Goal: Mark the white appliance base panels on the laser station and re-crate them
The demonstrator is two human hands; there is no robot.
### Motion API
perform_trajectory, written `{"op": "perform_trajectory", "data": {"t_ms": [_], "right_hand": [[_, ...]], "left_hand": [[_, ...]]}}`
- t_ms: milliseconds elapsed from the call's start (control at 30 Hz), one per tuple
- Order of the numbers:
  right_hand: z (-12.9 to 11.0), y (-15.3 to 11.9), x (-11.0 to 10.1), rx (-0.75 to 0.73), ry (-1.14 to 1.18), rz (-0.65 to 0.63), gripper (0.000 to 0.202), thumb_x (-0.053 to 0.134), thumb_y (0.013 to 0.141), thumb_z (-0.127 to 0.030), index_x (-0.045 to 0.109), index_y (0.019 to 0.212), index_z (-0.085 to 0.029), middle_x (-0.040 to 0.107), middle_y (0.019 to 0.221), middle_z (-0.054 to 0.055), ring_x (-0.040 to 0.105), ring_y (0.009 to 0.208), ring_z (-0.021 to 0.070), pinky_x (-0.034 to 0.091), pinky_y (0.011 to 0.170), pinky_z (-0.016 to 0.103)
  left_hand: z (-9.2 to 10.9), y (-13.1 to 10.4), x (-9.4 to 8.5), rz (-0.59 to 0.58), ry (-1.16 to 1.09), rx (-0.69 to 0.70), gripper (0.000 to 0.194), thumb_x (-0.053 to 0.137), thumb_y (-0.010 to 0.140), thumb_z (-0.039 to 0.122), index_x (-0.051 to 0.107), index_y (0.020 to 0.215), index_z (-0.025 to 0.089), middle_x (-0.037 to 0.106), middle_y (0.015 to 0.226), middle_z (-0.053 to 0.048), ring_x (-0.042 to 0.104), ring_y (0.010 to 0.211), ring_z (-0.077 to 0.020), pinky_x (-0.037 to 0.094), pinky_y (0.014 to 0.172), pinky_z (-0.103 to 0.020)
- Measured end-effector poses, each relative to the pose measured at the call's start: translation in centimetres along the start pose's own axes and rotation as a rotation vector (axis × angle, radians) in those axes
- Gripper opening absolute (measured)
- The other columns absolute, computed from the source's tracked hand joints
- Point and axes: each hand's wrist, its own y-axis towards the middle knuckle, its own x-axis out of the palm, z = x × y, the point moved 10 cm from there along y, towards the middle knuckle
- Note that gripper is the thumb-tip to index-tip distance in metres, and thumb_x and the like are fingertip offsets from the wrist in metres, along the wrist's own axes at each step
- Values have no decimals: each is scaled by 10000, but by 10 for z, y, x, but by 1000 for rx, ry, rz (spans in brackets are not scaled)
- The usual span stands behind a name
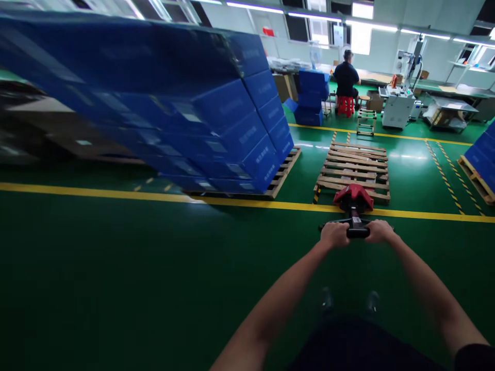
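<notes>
Both ends of the black pallet jack handle [358,233] are gripped, my left hand [334,235] wrapped round one side and my right hand [379,231] round the other. Beyond the handle is the red body of the pallet jack [353,198], at the near end of a wooden pallet [355,164]. The pallet lies on the green floor with no boxes on it. Whether the forks are under its slats I cannot tell. My arms are stretched forward, and my shoes show dimly below.
Blue boxes [240,129] are stacked high on a pallet to the left. Another loaded pallet [477,178] stands at the right edge. A yellow line [247,202] crosses the floor. Farther off, a person [346,77] sits on a red stool [345,106] at a long bench, near a white machine [397,109].
</notes>
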Motion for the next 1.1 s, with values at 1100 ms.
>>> {"op": "perform_trajectory", "data": {"t_ms": [1100], "right_hand": [[-64,13,96,-127,37,-127,299,647,918,-393,808,1129,-256,806,1220,148,781,1107,324,567,836,362]], "left_hand": [[-39,-89,17,34,-72,48,418,789,785,484,793,1101,212,839,1066,-160,807,989,-376,624,847,-474]]}}
